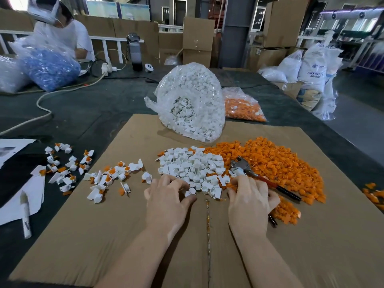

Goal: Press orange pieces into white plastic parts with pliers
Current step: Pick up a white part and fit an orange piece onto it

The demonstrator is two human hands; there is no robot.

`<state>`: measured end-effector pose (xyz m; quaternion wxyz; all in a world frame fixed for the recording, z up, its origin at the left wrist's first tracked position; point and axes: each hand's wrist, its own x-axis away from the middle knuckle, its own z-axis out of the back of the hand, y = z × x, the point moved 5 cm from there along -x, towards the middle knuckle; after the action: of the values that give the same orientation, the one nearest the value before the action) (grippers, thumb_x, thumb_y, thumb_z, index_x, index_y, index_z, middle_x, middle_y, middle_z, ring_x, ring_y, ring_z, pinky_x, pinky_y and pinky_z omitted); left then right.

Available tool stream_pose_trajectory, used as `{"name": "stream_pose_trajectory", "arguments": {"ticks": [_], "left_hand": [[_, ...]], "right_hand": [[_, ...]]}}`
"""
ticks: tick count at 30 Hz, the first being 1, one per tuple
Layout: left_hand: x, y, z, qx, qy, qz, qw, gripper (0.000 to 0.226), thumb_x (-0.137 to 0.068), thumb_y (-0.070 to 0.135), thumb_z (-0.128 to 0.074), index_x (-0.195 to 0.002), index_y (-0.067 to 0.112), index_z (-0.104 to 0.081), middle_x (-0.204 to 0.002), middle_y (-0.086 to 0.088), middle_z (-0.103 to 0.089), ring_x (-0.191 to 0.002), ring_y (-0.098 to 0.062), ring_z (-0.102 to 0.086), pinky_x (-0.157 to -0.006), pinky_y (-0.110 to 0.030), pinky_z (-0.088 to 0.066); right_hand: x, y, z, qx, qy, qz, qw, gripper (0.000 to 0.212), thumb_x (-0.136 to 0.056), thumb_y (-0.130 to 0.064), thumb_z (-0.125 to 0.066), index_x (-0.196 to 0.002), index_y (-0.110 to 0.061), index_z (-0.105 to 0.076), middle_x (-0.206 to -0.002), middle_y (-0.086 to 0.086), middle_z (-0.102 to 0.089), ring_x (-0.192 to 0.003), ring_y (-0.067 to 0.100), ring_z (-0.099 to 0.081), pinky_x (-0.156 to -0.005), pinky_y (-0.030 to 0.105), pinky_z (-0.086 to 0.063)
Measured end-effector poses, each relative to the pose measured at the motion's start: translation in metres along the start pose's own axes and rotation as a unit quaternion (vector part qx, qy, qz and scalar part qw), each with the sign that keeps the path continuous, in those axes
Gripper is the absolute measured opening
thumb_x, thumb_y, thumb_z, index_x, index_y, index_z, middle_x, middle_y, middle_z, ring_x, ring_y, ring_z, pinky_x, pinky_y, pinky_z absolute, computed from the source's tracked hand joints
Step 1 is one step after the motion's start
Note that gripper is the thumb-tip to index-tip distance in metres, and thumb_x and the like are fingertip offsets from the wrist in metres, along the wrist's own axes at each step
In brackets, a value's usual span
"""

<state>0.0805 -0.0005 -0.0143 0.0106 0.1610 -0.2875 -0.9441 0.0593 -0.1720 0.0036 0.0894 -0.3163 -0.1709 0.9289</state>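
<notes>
Cardboard (pixel 99 235) is serving as the workbench. At its middle, white parts (pixel 191 169) are lying heaped, orange pieces (pixel 276 163) just right, both within reach. Left hand (pixel 166 200) is pinching a white part from the heap's near edge; right hand (pixel 249 202) is gripping the pliers (pixel 245 169), ready for pressing.

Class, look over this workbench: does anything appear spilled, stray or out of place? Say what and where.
A few orange pieces lie off the cardboard sheet at the right edge, away from the main orange pile. Orange crumbs dot the cardboard's centre crease between the hands.
</notes>
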Motion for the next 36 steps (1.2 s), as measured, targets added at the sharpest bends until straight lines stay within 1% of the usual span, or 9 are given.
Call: {"name": "stream_pose_trajectory", "arguments": {"ticks": [4,8,13,19,23,25,30,33,36], "left_hand": [[0.001,0.009,0.006,0.112,0.019,-0.030,0.993,0.012,-0.083,0.020,-0.069,-0.095,0.024,-0.066,-0.083,0.015,-0.053,-0.085,-0.013,-0.052,-0.070,-0.019,-0.033],[0.000,0.025,0.005,0.126,0.017,-0.075,0.989,0.020,-0.086,0.002,-0.062,-0.098,0.013,-0.073,-0.091,0.002,-0.066,-0.081,-0.009,-0.055,-0.070,-0.001,-0.033],[0.001,0.036,0.003,0.153,0.014,-0.086,0.984,0.018,-0.086,0.006,-0.063,-0.101,0.010,-0.072,-0.095,-0.001,-0.068,-0.089,-0.014,-0.061,-0.074,0.001,-0.032],[-0.002,0.028,0.000,0.207,0.000,-0.047,0.977,0.006,-0.079,0.013,-0.072,-0.085,0.013,-0.075,-0.081,0.006,-0.065,-0.076,0.000,-0.054,-0.070,0.001,-0.033],[-0.002,0.023,-0.007,0.211,-0.037,-0.025,0.977,0.029,-0.078,0.011,-0.073,-0.105,0.020,-0.070,-0.091,0.011,-0.060,-0.085,-0.004,-0.058,-0.079,-0.006,-0.042],[-0.002,0.024,-0.008,0.184,-0.049,-0.043,0.981,0.032,-0.081,0.014,-0.070,-0.112,0.021,-0.067,-0.085,0.017,-0.053,-0.082,-0.001,-0.053,-0.076,-0.001,-0.036],[-0.003,0.021,-0.009,0.220,-0.073,-0.012,0.973,0.001,-0.085,0.027,-0.066,-0.086,0.026,-0.067,-0.078,0.014,-0.058,-0.074,0.001,-0.053,-0.065,-0.003,-0.036],[-0.002,0.017,-0.012,0.287,-0.097,0.037,0.952,0.013,-0.084,0.019,-0.067,-0.077,0.028,-0.061,-0.070,0.009,-0.061,-0.065,-0.001,-0.054,-0.058,-0.008,-0.039],[-0.001,0.017,-0.013,0.304,-0.122,0.055,0.943,0.015,-0.084,0.013,-0.066,-0.078,0.025,-0.059,-0.067,0.007,-0.058,-0.066,-0.009,-0.053,-0.063,-0.018,-0.041]], "right_hand": [[0.001,-0.008,0.002,-0.066,0.007,0.075,0.995,0.019,-0.072,-0.003,-0.077,-0.085,-0.011,-0.065,-0.069,0.000,-0.062,-0.068,0.025,-0.057,-0.076,0.039,-0.034],[0.002,-0.011,0.005,-0.125,0.003,0.110,0.986,0.016,-0.075,-0.003,-0.074,-0.087,-0.013,-0.071,-0.078,-0.002,-0.067,-0.073,0.024,-0.059,-0.070,0.036,-0.037],[0.002,-0.010,0.006,-0.143,0.004,0.115,0.983,0.023,-0.071,0.003,-0.076,-0.091,-0.010,-0.074,-0.076,0.001,-0.067,-0.072,0.027,-0.059,-0.067,0.037,-0.041],[0.001,-0.008,0.003,-0.175,-0.024,0.077,0.981,0.012,-0.074,-0.005,-0.075,-0.085,-0.008,-0.071,-0.076,0.000,-0.068,-0.075,0.025,-0.060,-0.075,0.035,-0.037],[0.001,-0.007,0.001,-0.177,-0.044,0.069,0.981,0.006,-0.077,-0.010,-0.074,-0.076,-0.011,-0.068,-0.070,-0.002,-0.064,-0.069,0.021,-0.056,-0.073,0.026,-0.025],[0.001,-0.008,0.001,-0.174,-0.049,0.074,0.981,0.009,-0.078,-0.012,-0.074,-0.073,-0.011,-0.066,-0.068,-0.003,-0.063,-0.067,0.021,-0.055,-0.070,0.025,-0.022],[0.003,-0.011,0.002,-0.156,-0.060,0.090,0.982,0.013,-0.078,-0.015,-0.074,-0.070,-0.011,-0.064,-0.065,-0.003,-0.060,-0.066,0.019,-0.052,-0.072,0.030,-0.028],[0.004,-0.014,0.002,-0.140,-0.060,0.117,0.981,0.016,-0.075,-0.014,-0.077,-0.068,-0.013,-0.063,-0.061,-0.005,-0.058,-0.061,0.017,-0.052,-0.071,0.030,-0.030],[0.004,-0.015,0.002,-0.123,-0.050,0.130,0.983,0.021,-0.071,-0.013,-0.080,-0.064,-0.014,-0.061,-0.055,-0.005,-0.052,-0.056,0.017,-0.051,-0.069,0.030,-0.031]]}}
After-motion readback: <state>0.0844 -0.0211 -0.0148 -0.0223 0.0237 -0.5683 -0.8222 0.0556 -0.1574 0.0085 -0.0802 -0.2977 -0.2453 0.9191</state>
